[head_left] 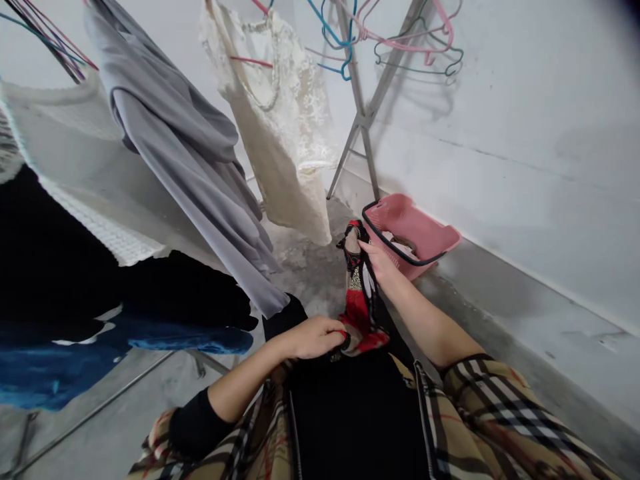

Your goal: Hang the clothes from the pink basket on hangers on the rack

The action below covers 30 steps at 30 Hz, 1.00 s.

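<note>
A small red, black and beige patterned garment hangs bunched between my two hands, in front of my body; its exact kind I cannot make out. My left hand is closed on its lower left edge, fingers pinched together. Higher up and to the right, my right hand grips its upper end, beside the pink basket. The garment's middle shows a strip of black and cream print. Folds hide part of it.
The basket, with a black handle and some cloth inside, stands on the floor by the wall. To the left hang a grey garment, a cream lace top and dark clothes. A metal rack holds several hangers.
</note>
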Each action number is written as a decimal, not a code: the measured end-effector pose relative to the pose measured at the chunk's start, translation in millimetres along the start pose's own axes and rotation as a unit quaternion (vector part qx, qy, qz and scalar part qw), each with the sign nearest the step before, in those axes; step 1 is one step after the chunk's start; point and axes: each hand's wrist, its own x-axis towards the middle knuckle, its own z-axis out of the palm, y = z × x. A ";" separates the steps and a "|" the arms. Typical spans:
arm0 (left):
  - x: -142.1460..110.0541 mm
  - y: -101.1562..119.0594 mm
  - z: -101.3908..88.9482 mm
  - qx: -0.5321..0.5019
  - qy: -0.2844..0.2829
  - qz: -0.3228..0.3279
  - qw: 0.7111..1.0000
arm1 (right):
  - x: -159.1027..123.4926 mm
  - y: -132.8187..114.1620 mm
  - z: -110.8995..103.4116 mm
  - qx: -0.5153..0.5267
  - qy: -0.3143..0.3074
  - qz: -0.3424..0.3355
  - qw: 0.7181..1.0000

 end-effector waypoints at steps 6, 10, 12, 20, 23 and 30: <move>21.2 -8.8 -16.8 0.010 0.220 0.128 0.967 | -23.2 -4.4 20.6 0.050 -0.024 -0.015 0.998; 34.1 15.3 -25.7 -0.134 0.332 0.201 0.912 | -37.8 -2.9 36.7 0.013 -0.074 -0.046 0.996; 39.7 25.5 -27.0 -0.170 0.336 0.213 0.902 | -41.6 -5.5 42.5 0.003 -0.088 -0.048 0.995; 50.3 22.6 -20.7 -0.124 0.462 0.291 0.828 | -47.6 -28.7 57.3 0.025 -0.053 -0.116 0.992; 50.1 23.8 -16.9 -0.117 0.440 0.297 0.839 | -50.0 -29.3 62.1 -0.007 -0.061 -0.136 0.989; 35.2 58.6 -35.3 0.078 0.542 0.327 0.770 | -53.7 -17.0 61.8 -0.161 -0.110 -0.207 0.959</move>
